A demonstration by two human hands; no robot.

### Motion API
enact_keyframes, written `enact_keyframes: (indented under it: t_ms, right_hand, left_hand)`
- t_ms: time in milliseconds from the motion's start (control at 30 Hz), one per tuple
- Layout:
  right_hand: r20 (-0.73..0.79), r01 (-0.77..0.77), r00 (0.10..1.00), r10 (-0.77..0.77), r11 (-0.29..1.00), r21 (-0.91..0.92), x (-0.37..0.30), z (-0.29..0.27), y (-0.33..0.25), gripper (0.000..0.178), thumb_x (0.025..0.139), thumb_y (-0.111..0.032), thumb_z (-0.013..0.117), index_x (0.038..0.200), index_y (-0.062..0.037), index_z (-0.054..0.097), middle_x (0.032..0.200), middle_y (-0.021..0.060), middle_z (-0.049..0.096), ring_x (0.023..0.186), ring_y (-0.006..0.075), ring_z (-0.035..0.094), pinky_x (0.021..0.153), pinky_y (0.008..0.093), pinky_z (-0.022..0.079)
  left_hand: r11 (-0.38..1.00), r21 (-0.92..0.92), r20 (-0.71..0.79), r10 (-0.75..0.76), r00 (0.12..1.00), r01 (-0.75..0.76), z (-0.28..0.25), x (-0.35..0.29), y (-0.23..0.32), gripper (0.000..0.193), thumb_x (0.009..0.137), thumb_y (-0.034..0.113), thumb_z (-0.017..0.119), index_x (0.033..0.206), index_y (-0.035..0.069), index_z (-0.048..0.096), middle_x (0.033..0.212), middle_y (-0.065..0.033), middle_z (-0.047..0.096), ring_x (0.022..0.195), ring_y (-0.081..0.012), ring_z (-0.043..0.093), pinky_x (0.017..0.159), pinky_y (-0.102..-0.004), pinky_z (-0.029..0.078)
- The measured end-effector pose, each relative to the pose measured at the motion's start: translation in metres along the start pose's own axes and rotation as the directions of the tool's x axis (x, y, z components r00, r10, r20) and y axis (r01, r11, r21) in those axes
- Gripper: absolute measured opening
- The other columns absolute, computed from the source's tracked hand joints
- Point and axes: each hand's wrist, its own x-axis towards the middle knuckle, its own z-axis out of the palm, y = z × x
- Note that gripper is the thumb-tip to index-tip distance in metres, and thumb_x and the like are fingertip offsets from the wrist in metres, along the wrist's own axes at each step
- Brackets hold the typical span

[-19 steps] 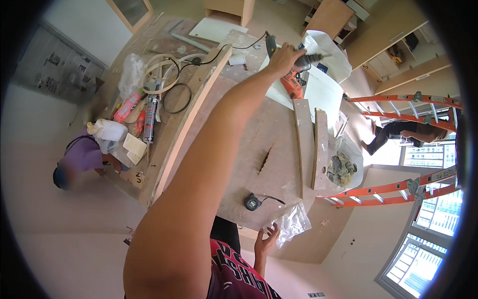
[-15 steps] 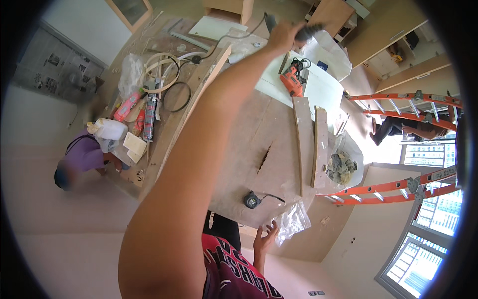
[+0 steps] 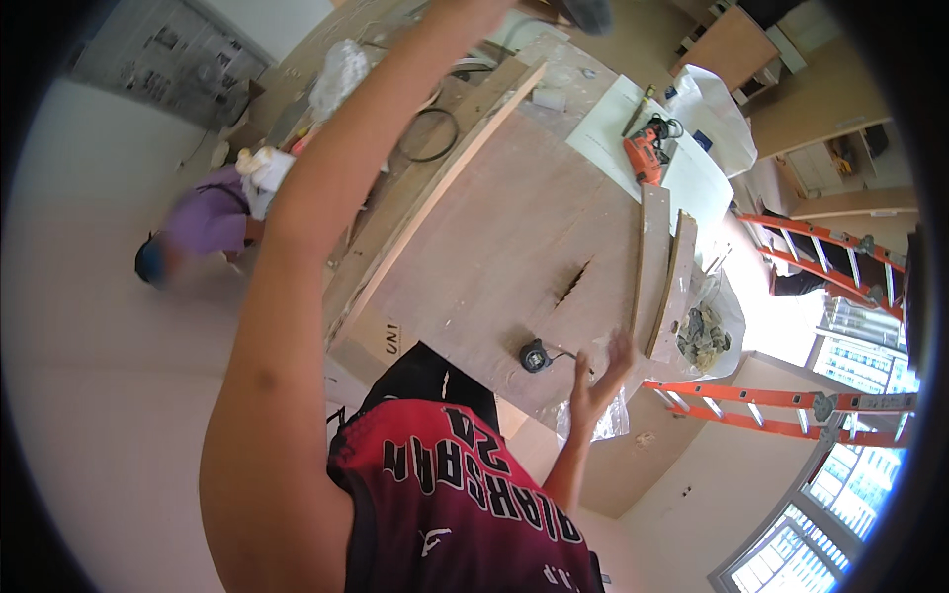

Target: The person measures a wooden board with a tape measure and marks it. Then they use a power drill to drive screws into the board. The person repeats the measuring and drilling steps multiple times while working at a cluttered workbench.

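Up high, the left arm (image 3: 341, 178) goes past the top edge of the frame, so the left hand is out of sight and I cannot tell if it grips anything. At that same edge, a bit right of the arm, is the dark, blurry end of what looks like a drill (image 3: 587, 14). Which way its long side points is cut off. The left arm is much nearer to it than the right hand (image 3: 600, 381), which is open, right of the middle and lower down. Left of that hand lies a black tape measure (image 3: 535, 356); below, a clear plastic bag (image 3: 617, 419). Farther up and right is an orange power tool (image 3: 646, 153).
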Motion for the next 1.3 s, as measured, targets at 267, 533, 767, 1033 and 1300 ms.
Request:
enact_keyframes:
  t_ms: [267, 533, 767, 1033, 1300]
  right_hand:
    - [0.222, 0.658, 0.749, -0.625, 0.739, -0.142, 0.161, 0.021, -0.203, 0.101, 0.071, -0.013, 0.092, 0.157, 0.0016, 0.039, 0.155, 0.0212, 0.051, 0.143, 0.0402, 0.050, 0.118, 0.0471, 0.041]
    - [0.792, 0.436, 0.534, -0.297, 0.899, 0.044, 0.094, 0.050, -0.227, 0.068, 0.084, -0.002, 0.080, 0.146, 0.0024, 0.053, 0.119, 0.0219, 0.074, 0.108, 0.0293, 0.075, 0.095, 0.0385, 0.056]
    - [0.801, 0.421, 0.517, -0.302, 0.904, 0.069, 0.065, 0.084, -0.214, 0.063, 0.085, -0.001, 0.080, 0.144, 0.0012, 0.057, 0.116, 0.0200, 0.075, 0.105, 0.0269, 0.076, 0.092, 0.0378, 0.058]
    - [0.881, 0.398, 0.458, -0.119, 0.914, -0.084, 0.077, 0.118, -0.242, 0.063, 0.083, 0.001, 0.076, 0.143, -0.0027, 0.058, 0.109, 0.0257, 0.075, 0.107, 0.0376, 0.076, 0.088, 0.0411, 0.059]
    - [0.823, 0.286, 0.565, 0.056, 0.923, -0.259, 0.130, 0.126, -0.261, 0.057, 0.085, -0.004, 0.080, 0.139, -0.0010, 0.062, 0.111, 0.0155, 0.078, 0.101, 0.0252, 0.076, 0.090, 0.0376, 0.057]
  left_hand:
    - [0.788, -0.390, -0.116, -0.556, 0.823, 0.477, -0.035, -0.191, 0.117, 0.049, 0.105, 0.040, 0.065, 0.137, 0.009, 0.046, 0.108, -0.0024, 0.060, 0.106, -0.0145, 0.058, 0.090, -0.0330, 0.051]
    - [0.533, -0.572, -0.104, -0.801, 0.590, 0.624, -0.087, -0.332, 0.164, 0.060, 0.110, 0.053, 0.049, 0.153, 0.013, 0.034, 0.129, -0.0054, 0.057, 0.119, -0.0162, 0.058, 0.106, -0.0379, 0.046]
    - [0.318, -0.501, -0.005, -0.931, 0.365, 0.805, -0.135, -0.364, 0.173, 0.067, 0.108, 0.061, 0.046, 0.155, 0.014, 0.036, 0.135, -0.0047, 0.056, 0.125, -0.0163, 0.055, 0.109, -0.0405, 0.043]
    - [0.285, -0.550, 0.071, -0.921, 0.383, 0.785, -0.170, -0.387, 0.153, 0.067, 0.109, 0.058, 0.046, 0.152, 0.007, 0.043, 0.142, -0.0095, 0.056, 0.132, -0.0208, 0.054, 0.110, -0.0451, 0.049]
    - [0.400, -0.145, 0.370, -0.827, 0.424, 0.905, -0.207, -0.374, 0.100, 0.072, 0.103, 0.052, 0.063, 0.150, 0.002, 0.043, 0.143, -0.0200, 0.056, 0.128, -0.0287, 0.060, 0.101, -0.0442, 0.054]
